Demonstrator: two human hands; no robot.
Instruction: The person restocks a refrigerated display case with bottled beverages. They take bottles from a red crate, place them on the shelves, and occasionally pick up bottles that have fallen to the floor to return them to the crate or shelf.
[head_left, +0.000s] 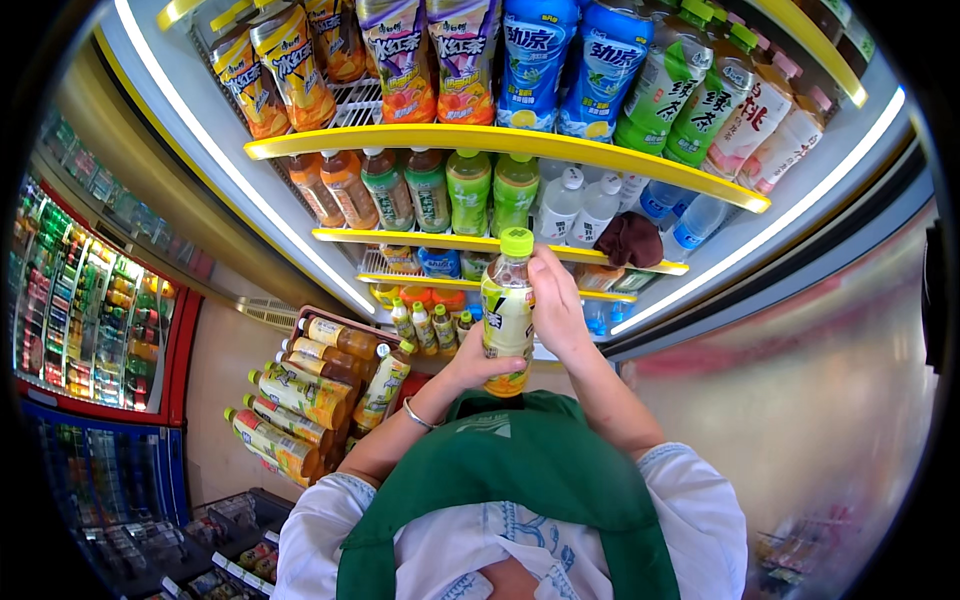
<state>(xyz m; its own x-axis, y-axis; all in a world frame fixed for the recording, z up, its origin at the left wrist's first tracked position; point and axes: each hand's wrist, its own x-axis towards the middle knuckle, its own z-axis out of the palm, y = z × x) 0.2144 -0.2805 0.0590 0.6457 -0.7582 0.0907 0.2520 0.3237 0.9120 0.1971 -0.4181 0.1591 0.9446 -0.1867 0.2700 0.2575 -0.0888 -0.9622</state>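
Note:
Upright in front of my chest is a plastic drink bottle (507, 319) with a light green cap and a pale yellow-green label. Near its base my left hand (480, 360) grips it, thumb across the front. My right hand (556, 304) rests along its upper right side, fingers behind the neck and partly hidden. Behind the bottle stands an upright drinks cooler whose shelf with a yellow front edge (450, 241) carries rows of bottles. A dark maroon cloth (631, 240) hangs over that edge, right of my hands.
Lower left, a crate (319, 309) holds many stacked tea bottles (300, 397). Small green-capped bottles (424, 326) stand low in the cooler. Blue-labelled bottles (534, 67) fill part of the upper shelf. Another lit drinks cooler (97, 300) is at far left, above a low display rack (225, 532).

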